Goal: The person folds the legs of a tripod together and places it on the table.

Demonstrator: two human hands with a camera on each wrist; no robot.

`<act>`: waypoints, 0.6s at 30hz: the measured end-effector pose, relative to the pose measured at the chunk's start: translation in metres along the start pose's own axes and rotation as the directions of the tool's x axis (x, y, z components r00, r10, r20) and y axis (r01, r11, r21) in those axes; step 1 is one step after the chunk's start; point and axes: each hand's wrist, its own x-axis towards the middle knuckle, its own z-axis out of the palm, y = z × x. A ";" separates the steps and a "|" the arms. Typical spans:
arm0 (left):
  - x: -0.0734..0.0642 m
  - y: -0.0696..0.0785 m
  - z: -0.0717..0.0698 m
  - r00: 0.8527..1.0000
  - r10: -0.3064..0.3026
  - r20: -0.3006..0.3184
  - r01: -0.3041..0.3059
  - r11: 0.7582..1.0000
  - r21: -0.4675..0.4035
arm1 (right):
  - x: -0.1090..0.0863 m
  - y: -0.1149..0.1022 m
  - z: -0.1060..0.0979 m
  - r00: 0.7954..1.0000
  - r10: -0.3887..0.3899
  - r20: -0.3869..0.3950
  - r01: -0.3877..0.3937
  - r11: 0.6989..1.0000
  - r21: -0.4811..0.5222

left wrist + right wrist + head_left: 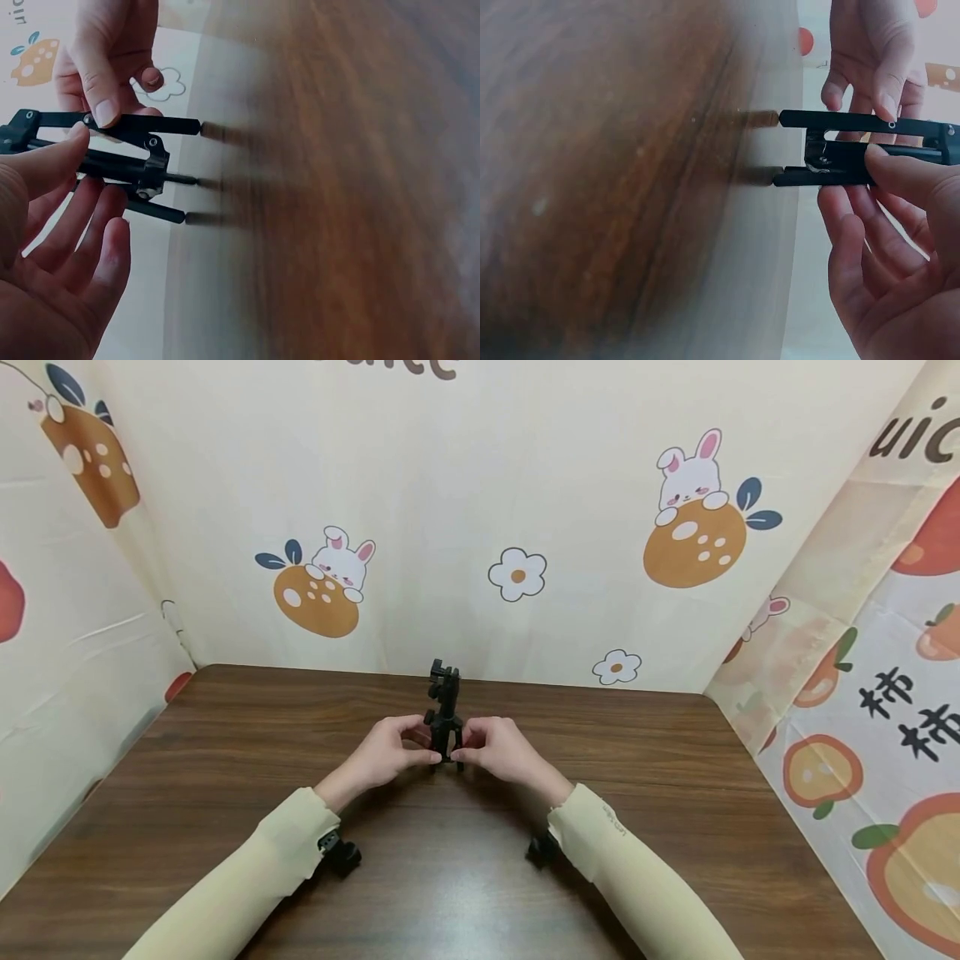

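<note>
A small black tripod stands upright near the back of the table, its legs only slightly spread. My left hand grips it from the left, thumb in front and fingers behind. From the right, my right hand pinches a leg between thumb and fingers. In the left wrist view, the tripod legs and the centre brace joining them show up close. The right wrist view shows the leg tips meeting their reflections at the tabletop. Its upper part lies outside both wrist views.
The brown wooden table reaches back to a cream curtain printed with rabbits, fruit and flowers. More printed cloth hangs at the left and right sides. A black wrist device sits below the left cuff, another below the right.
</note>
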 end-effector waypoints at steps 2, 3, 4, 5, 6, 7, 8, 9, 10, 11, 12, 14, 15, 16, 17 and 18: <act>0.000 0.001 0.001 1.000 0.004 -0.009 -0.004 1.000 0.002 | 0.000 0.001 0.000 1.000 -0.003 0.017 0.003 1.000 0.025; 0.001 0.000 0.002 1.000 0.006 -0.013 -0.006 1.000 0.005 | 0.001 0.002 0.001 1.000 -0.008 0.025 0.007 0.999 0.039; 0.001 0.001 0.002 1.000 0.005 -0.017 -0.005 1.000 0.004 | 0.001 0.002 0.001 0.999 -0.009 0.037 0.007 0.999 0.054; 0.001 0.001 0.002 1.000 0.003 -0.021 -0.003 1.000 0.003 | 0.001 0.003 0.001 0.999 -0.009 0.049 0.006 0.998 0.069; 0.001 0.001 0.003 1.000 0.001 -0.023 -0.001 1.000 0.005 | 0.001 0.004 0.001 0.998 -0.010 0.060 0.005 0.997 0.083; 0.002 0.000 0.003 1.000 0.005 -0.024 -0.004 1.000 0.007 | 0.002 0.005 0.001 0.997 -0.014 0.070 0.007 0.995 0.095; 0.002 0.000 0.003 1.000 0.005 -0.026 -0.005 1.000 0.006 | 0.002 0.006 0.002 0.997 -0.019 0.077 0.011 0.995 0.101; 0.002 0.000 0.003 1.000 0.010 -0.029 -0.010 1.000 0.006 | 0.003 0.006 0.002 0.996 -0.024 0.083 0.016 0.995 0.102; 0.002 0.000 0.003 0.999 0.017 -0.030 -0.016 1.000 0.006 | 0.003 0.006 0.002 0.996 -0.028 0.085 0.019 0.995 0.096; 0.002 0.000 0.003 0.999 0.028 -0.031 -0.027 1.000 0.010 | 0.004 0.007 0.002 0.996 -0.039 0.086 0.032 0.996 0.085; 0.002 0.001 0.004 0.999 0.037 -0.033 -0.037 0.999 0.013 | 0.005 0.007 0.002 0.995 -0.051 0.082 0.045 0.996 0.073; 0.002 0.003 0.004 0.998 0.058 -0.036 -0.057 0.998 0.024 | 0.006 0.008 0.002 0.995 -0.074 0.072 0.071 0.997 0.036; 0.001 0.004 0.004 0.997 0.066 -0.038 -0.064 0.997 0.031 | 0.006 0.008 0.003 0.994 -0.089 0.065 0.088 0.996 0.019; 0.001 0.005 0.004 0.997 0.068 -0.039 -0.067 0.997 0.038 | 0.006 0.008 0.003 0.993 -0.104 0.059 0.104 0.995 0.004; 0.001 0.006 0.004 0.997 0.069 -0.042 -0.067 0.997 0.045 | 0.007 0.008 0.003 0.991 -0.123 0.052 0.124 0.992 -0.011; 0.001 0.006 0.004 0.997 0.065 -0.044 -0.063 0.997 0.051 | 0.007 0.008 0.003 0.990 -0.136 0.044 0.137 0.990 -0.023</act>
